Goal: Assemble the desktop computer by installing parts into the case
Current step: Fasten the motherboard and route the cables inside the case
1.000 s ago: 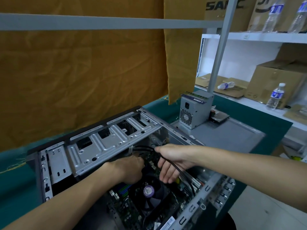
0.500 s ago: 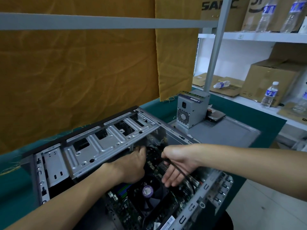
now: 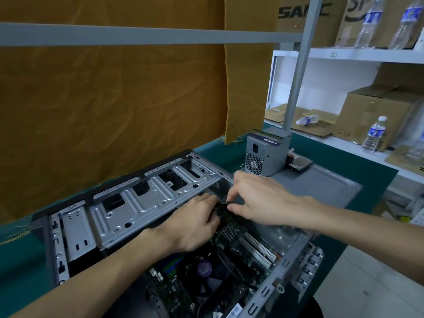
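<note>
Orange cloth (image 3: 110, 111) hangs behind the bench as a backdrop, grey bar (image 3: 137, 34) running across in front of it. Green mat (image 3: 20, 260) covers the bench. Case (image 3: 128, 212) lies on its side on the mat, open side up, drive cage along the far-left edge, rear slot brackets at lower right. Side panel (image 3: 321, 187) lies flat on the mat just right of the case. PSU (image 3: 266, 154) stands upright on the far end of that panel, outside the case, fan grille facing the camera; a RAM stick (image 3: 266, 132) lies on top of it. A hard drive (image 3: 300, 162) lies just right of the PSU, touching or nearly so. White shelves (image 3: 367, 55) at right hold cardboard boxes (image 3: 376, 115) and water bottles (image 3: 375, 134). Inside the case: motherboard (image 3: 231, 232) seated on the floor, CPU fan (image 3: 204, 269) with purple hub near the lower middle, white expansion slots to its right. Both hands are in the case at the far edge of the board, under the cage lip. Left hand (image 3: 192, 223) has fingers curled down round a black cable (image 3: 223, 203). Right hand (image 3: 259, 200) pinches the same cable between thumb and forefinger, other fingers loosely curled. The two hands nearly touch at the fingertips. Cable end and where it goes are hidden by the hands; can't tell whether it's plugged in.
</note>
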A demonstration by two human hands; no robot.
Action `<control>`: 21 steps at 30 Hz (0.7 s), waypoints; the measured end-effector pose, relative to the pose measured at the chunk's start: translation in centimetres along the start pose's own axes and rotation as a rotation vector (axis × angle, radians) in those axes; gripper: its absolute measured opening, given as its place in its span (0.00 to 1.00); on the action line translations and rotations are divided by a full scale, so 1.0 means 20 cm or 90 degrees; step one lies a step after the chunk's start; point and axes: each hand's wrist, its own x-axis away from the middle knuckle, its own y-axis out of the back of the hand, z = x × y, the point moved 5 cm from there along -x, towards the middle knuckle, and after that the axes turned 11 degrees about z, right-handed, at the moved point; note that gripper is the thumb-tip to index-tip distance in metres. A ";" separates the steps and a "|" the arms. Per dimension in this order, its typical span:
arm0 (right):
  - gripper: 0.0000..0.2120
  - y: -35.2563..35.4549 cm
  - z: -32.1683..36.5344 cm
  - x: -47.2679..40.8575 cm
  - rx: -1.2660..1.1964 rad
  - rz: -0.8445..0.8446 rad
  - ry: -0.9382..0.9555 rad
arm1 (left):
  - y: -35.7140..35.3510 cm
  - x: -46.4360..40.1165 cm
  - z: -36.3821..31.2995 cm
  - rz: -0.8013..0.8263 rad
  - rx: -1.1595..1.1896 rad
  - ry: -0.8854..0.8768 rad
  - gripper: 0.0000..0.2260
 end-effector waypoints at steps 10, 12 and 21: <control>0.08 0.00 -0.19 0.08 -0.565 0.124 0.115 | 0.06 0.01 -0.02 -0.136 0.176 -0.086 0.07; 0.10 0.01 -0.22 0.09 -0.618 0.139 0.167 | 0.06 0.01 -0.02 -0.161 0.177 -0.063 0.06; 0.07 -0.01 -0.30 0.05 -0.699 0.053 0.207 | 0.10 -0.03 -0.11 -0.201 0.257 -0.125 0.07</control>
